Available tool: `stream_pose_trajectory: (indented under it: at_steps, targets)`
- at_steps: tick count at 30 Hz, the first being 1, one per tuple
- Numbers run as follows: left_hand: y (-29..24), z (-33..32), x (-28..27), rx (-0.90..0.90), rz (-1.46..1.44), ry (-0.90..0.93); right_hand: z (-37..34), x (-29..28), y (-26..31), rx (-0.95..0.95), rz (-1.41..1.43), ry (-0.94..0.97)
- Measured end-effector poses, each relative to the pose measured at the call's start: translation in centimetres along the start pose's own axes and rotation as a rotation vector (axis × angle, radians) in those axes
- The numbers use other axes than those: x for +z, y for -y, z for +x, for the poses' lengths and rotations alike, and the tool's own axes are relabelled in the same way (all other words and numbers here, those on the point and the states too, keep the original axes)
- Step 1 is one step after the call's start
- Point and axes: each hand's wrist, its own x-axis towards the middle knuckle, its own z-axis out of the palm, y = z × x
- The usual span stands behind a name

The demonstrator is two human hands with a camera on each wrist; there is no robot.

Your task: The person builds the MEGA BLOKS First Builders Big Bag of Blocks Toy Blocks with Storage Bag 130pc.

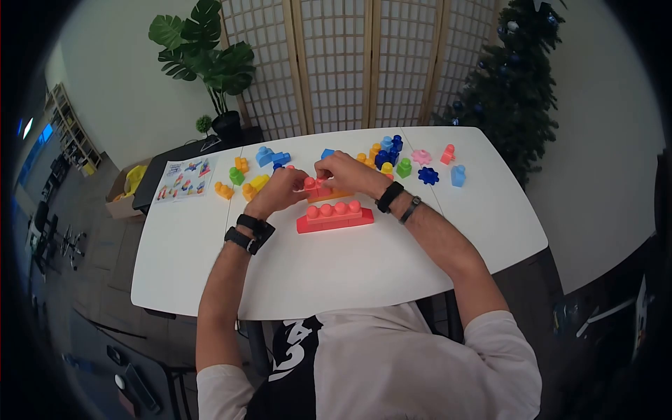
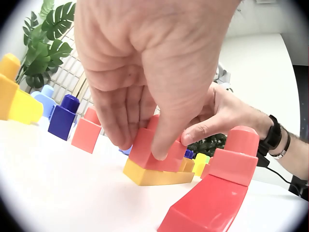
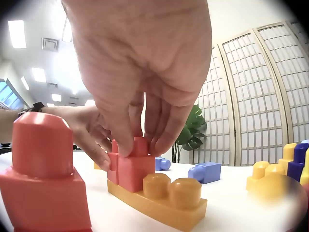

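Observation:
An orange base block (image 1: 341, 194) (image 2: 145, 177) (image 3: 159, 207) lies on the table with two red blocks side by side on one end. My left hand (image 1: 278, 191) (image 2: 154, 63) pinches the outer red block (image 3: 113, 170) between thumb and fingers. The thumb and fingers of my right hand (image 1: 352, 173) (image 3: 145, 58) grip the knob of the red block beside it (image 3: 137, 172). Two orange studs (image 3: 185, 192) stand uncovered at the base's other end. Nearer my body sits a long red piece (image 1: 336, 222) (image 2: 205, 205) topped with several red knobbed blocks.
Yellow, green and blue blocks (image 1: 264, 156) lie behind my left hand. Past my right hand are dark blue blocks, a pink gear (image 1: 421, 157), a dark blue gear (image 1: 428, 176) and a light blue block (image 1: 458, 176). A printed sheet (image 1: 183, 180) lies at the far left.

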Motion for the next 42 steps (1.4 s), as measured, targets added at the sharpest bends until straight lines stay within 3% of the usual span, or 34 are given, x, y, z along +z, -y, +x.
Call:
stream_pose_trajectory:
  at_steps: [10, 12, 14, 16, 18, 20, 24, 26, 30, 33, 37, 42]
  targets:
    - [0.6, -0.1, 0.6, 0.030, 0.003, -0.046, 0.4, 0.2, -0.8, -0.049, 0.039, 0.032]
    - [0.9, 0.3, 0.4, -0.046, -0.046, 0.011, 0.6, -0.2, -1.4, -0.066, 0.051, 0.057]
    - [-0.4, -0.4, -0.5, -0.011, -0.008, 0.003, 0.5, -0.8, -2.1, -0.053, 0.185, 0.061]
    - [-1.2, -0.1, -1.8, 0.016, 0.021, -0.008, -0.3, -2.9, -2.8, -0.029, 0.190, 0.047]
    - [-0.2, -0.3, -3.0, -0.038, -0.028, 0.005, -2.1, -5.5, -2.8, 0.038, 0.234, -0.082]
    - [1.4, -0.2, -4.3, -0.015, 0.004, -0.034, -3.7, -7.5, -4.1, 0.156, 0.059, -0.052]
    - [3.3, 0.1, -5.0, -0.134, 0.160, -0.152, -7.6, -9.5, -4.3, 0.221, -0.081, 0.039]
    - [4.2, 0.3, -4.2, -0.089, 0.340, -0.234, -9.0, -8.8, -4.9, 0.236, -0.136, 0.074]
    - [4.8, 0.6, -2.5, -0.021, 0.303, -0.212, -10.1, -7.0, -7.1, 0.243, -0.058, 0.093]
    - [5.3, 0.7, -1.8, 0.140, 0.339, -0.184, -10.5, -6.4, -7.4, 0.186, -0.088, 0.011]
    - [4.3, 1.4, -2.8, 0.109, 0.312, -0.221, -10.2, -6.9, -6.5, 0.260, 0.026, 0.029]
    - [-3.0, 2.7, -5.6, 0.043, 0.164, -0.264, -10.2, -6.7, -6.6, 0.267, 0.047, 0.011]
